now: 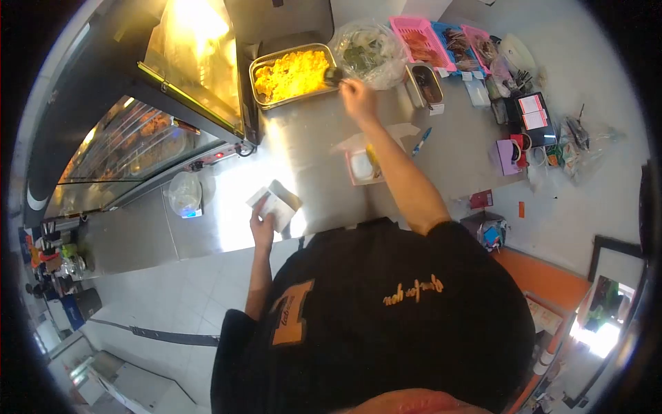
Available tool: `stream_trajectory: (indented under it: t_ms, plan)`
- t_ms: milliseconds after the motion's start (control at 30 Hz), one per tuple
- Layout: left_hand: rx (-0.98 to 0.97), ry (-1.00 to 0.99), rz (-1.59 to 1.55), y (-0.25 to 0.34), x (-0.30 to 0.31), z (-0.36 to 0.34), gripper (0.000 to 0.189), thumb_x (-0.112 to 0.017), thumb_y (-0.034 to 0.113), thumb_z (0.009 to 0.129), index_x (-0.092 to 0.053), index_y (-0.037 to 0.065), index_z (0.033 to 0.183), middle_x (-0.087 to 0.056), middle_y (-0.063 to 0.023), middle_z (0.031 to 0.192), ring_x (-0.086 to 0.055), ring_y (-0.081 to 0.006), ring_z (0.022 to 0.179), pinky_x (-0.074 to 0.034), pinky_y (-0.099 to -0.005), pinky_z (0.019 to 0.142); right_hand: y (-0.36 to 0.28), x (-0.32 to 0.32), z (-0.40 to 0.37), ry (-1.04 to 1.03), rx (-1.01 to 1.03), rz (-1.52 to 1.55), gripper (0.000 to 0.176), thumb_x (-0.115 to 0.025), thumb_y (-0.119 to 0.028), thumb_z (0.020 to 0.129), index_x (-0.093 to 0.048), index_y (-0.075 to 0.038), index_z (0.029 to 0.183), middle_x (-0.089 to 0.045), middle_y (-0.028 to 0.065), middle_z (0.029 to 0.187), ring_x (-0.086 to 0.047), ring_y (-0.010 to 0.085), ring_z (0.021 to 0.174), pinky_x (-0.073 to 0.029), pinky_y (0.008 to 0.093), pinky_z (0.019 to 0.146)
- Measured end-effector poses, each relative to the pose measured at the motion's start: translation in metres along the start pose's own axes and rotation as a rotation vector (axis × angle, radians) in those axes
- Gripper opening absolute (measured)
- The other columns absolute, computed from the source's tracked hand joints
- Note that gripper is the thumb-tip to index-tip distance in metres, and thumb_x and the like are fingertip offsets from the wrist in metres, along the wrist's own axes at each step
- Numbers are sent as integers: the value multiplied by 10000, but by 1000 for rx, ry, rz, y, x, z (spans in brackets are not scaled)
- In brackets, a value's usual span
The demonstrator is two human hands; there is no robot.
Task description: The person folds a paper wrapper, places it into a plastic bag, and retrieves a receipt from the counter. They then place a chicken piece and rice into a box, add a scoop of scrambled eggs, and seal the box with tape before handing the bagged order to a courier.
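Note:
At the back of the counter, a metal tray (303,101) holds a heap of bright yellow food pieces (293,74). My right hand (358,100) reaches to the tray's right end, its fingers closed round the handle of a dark scoop (334,74). The scoop's head is at the edge of the food; whether it carries any is too small to tell. Low over the counter's front, my left hand (261,228) grips a small white paper bag (276,207). A box with a white inside (362,165) lies on the counter under my right forearm.
A lit glass food cabinet (193,69) stands at the left. Right of the tray are a clear plastic bag with greens (369,52), pink baskets (420,45), a blue basket (458,48) and a dark-filled metal container (426,84). A blue pen (422,141) lies on the steel counter (310,145).

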State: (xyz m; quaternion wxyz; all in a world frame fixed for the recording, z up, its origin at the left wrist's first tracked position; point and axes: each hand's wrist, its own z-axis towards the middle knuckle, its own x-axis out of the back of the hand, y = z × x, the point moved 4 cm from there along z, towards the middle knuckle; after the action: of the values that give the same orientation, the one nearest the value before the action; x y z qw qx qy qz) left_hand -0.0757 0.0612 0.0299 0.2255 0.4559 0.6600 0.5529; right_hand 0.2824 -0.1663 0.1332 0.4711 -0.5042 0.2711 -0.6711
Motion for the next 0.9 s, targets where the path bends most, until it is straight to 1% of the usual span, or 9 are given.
stream_trajectory:
  t_ms: [167,233,300,467,500,567,633,800,900]
  plan:
    - [-112,-9,-21,38,-4,-39,549,-549,-30,824,-466,1,1365,-527,-170,1323,-555,-257,1141,-478,-340,926,115,-167,75,-244,-279,38,340,-602,-280,866,-682,-34,1087,-669,194,1099,-635,340,1019,-495,405,871]
    - [-55,63,-58,65,0,-68,543,-572,-27,852,-452,16,1379,-535,-140,1287,-593,-169,934,-506,-268,725,59,-91,63,-141,-89,-172,297,-594,-242,858,-684,-52,1068,-670,181,1074,-621,344,1015,-490,411,870]
    - [-14,116,-44,72,4,-94,523,-607,2,860,-476,3,1367,-525,-168,1299,-580,-193,1022,-506,-292,802,1,17,35,1,188,-107,165,-582,-179,829,-670,-56,896,-660,169,900,-626,346,897,-497,434,794]
    - [-207,128,342,64,-27,-123,453,-580,50,903,-489,-35,1339,-511,-181,1313,-549,-266,1126,-478,-358,917,108,205,-48,116,-84,-272,98,-555,-78,829,-652,-88,844,-640,121,824,-628,318,778,-503,428,714]
    - [-225,51,254,75,-53,-119,447,-566,45,907,-490,-30,1341,-503,-180,1322,-547,-270,1132,-479,-362,916,156,216,-61,23,-221,-349,109,-563,-63,828,-661,-100,860,-646,118,867,-631,309,831,-501,425,743]
    - [-267,-130,71,110,-120,-110,435,-538,36,916,-491,-21,1344,-486,-178,1339,-542,-277,1144,-480,-370,915,238,206,-99,-171,362,-724,172,-610,-124,797,-685,-154,949,-632,78,1075,-578,274,1054,-452,422,888]
    - [-328,-358,118,126,-197,-89,441,-526,20,913,-488,-9,1352,-476,-177,1343,-540,-277,1151,-485,-367,908,259,211,-115,-303,403,-495,107,-565,-111,785,-633,-107,868,-629,66,982,-601,283,944,-457,410,837]
    - [-303,-858,185,105,-383,-67,553,-563,-30,857,-445,10,1396,-462,-184,1381,-489,-300,1233,-450,-389,974,278,293,-144,-217,-112,-719,89,-581,-149,771,-582,-90,838,-594,89,907,-645,307,789,-524,453,706]
    - [-590,-1042,522,93,-495,-65,666,-575,-26,784,-410,56,1425,-432,-224,1428,-400,-421,1312,-291,-471,1115,288,354,-144,26,-284,-440,138,-609,-132,752,-578,-77,874,-618,110,938,-641,342,728,-517,450,669]
